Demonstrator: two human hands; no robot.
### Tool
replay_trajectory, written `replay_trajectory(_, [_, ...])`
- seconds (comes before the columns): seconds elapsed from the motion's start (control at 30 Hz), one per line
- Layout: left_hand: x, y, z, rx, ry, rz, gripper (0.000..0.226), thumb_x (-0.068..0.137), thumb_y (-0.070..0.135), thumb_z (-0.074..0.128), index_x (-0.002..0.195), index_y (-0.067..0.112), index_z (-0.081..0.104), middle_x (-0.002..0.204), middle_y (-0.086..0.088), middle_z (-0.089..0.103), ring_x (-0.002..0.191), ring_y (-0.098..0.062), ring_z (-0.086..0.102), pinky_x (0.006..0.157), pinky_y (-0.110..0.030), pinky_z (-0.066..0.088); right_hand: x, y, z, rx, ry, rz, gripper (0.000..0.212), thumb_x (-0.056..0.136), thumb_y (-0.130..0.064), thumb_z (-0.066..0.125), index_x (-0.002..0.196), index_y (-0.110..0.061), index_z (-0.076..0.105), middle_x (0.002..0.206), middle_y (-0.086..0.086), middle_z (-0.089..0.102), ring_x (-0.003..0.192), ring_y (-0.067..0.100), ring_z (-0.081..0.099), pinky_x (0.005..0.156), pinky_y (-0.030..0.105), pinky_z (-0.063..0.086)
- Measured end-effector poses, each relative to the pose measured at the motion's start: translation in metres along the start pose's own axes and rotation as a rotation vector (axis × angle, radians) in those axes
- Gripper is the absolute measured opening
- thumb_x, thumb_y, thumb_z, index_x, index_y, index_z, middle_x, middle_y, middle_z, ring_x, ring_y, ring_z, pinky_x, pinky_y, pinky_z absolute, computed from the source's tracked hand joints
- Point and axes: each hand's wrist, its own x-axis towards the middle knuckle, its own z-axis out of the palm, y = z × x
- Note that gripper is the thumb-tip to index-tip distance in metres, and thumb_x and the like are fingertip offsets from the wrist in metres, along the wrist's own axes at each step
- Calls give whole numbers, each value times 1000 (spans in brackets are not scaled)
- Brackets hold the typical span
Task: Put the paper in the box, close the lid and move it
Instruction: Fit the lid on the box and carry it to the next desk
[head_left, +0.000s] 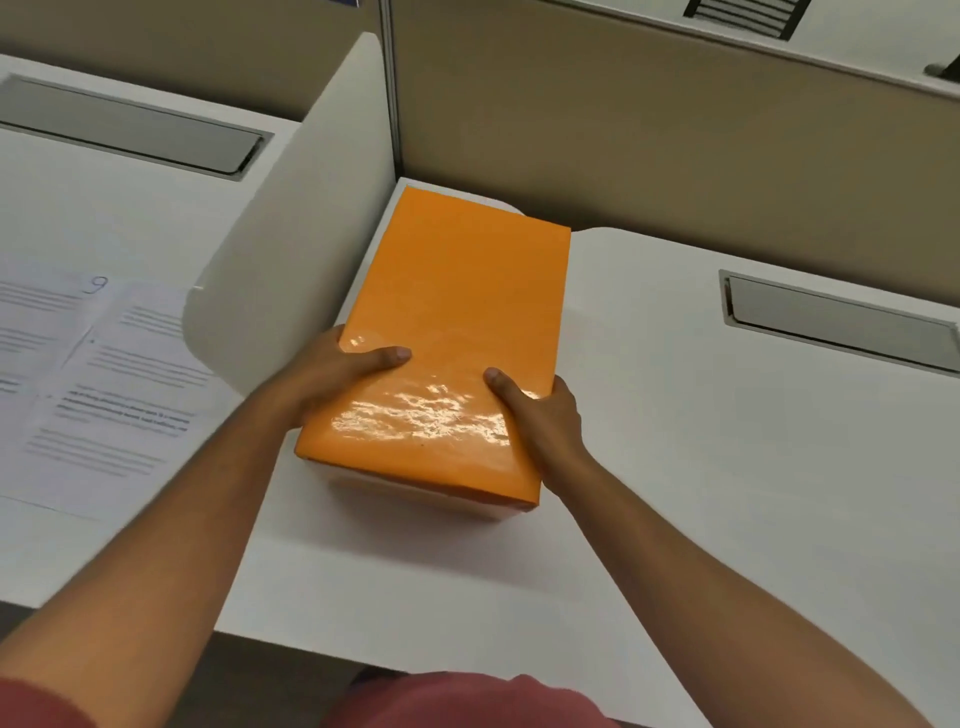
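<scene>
Head view: a glossy orange rectangular cardboard box (447, 338) with its lid down sits on the white desk (649, 467), near the curved white divider panel (291, 234)
Left hand (332, 379): wrapped on the box's left side, thumb flat on the lid, fingers hidden down the side
Right hand (540, 410): clasping the right side near the front corner, thumb on top
Grip: both hands closed around the box, squeezing it between them
Paper: none visible at the box, likely inside; printed sheets (93, 374) lie on the neighbouring desk
Handling: looks stiff and fairly light; the shiny wrap may be slippery, so side pressure low on the walls, or fingers under the base, seems safest
Stage: probably ready to move
</scene>
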Motion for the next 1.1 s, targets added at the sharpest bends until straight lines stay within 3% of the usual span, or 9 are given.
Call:
replay_trajectory(0.1, [5,-6,-1,78,60,-15,96,57,70,91,138,30,59,127,-1,75,98,-23,77,82,-44,62,5,0,4,-41,3,10,97,66,-75,80,144,-27,49,134,-1,68,117,28,68,102,53,56])
replay_trajectory(0.2, [-4,-10,7,450,360,95,117,60,87,76,153,27,37,151,-7,58,122,-32,64,91,-49,56,1,0,4,-193,74,-41,113,77,-75,71,163,-24,19,164,7,37,144,33,47,116,52,43])
replay_trajectory(0.3, [-18,-19,23,760,527,480,81,92,66,60,156,20,40,163,-9,46,145,-35,48,108,-59,49,-15,4,3,-552,223,-419,90,95,-67,50,164,-20,16,173,6,18,159,29,20,126,52,23])
replay_trajectory(0.33, [-23,-22,30,820,495,586,68,100,56,52,154,15,47,165,-11,44,150,-35,43,115,-59,44,-21,6,6,-675,221,-538,82,98,-63,45,163,-18,24,172,7,21,160,29,16,128,54,18])
replay_trajectory(0.4, [-30,-27,44,931,332,639,66,105,51,34,153,10,50,169,-15,36,158,-36,29,125,-58,29,-30,9,13,-864,151,-654,72,99,-58,39,158,-15,38,170,8,28,161,30,13,127,59,15])
replay_trajectory(0.47, [-34,-30,51,1044,201,574,77,104,60,16,162,14,35,175,-11,20,163,-32,13,130,-55,15,-34,10,22,-1000,69,-641,73,101,-59,30,160,-17,35,173,7,22,162,29,5,127,59,11])
replay_trajectory(0.57, [-25,-31,47,1098,198,556,84,101,68,0,167,20,22,177,-4,10,164,-25,2,132,-50,6,-27,8,31,-1074,48,-622,75,102,-62,18,165,-21,24,176,4,10,163,26,-3,129,56,5])
replay_trajectory(0.87, [44,-1,10,1143,244,587,75,105,63,21,165,18,29,176,-6,19,163,-26,12,131,-50,11,33,-32,70,-1046,115,-644,74,102,-61,24,162,-18,31,173,9,21,162,30,9,128,59,10])
replay_trajectory(1.1, [103,33,-9,1154,245,588,78,103,64,16,166,19,24,176,-5,17,164,-26,10,131,-51,9,92,-67,89,-1045,132,-652,75,101,-61,23,162,-17,31,173,10,22,161,33,11,127,60,10])
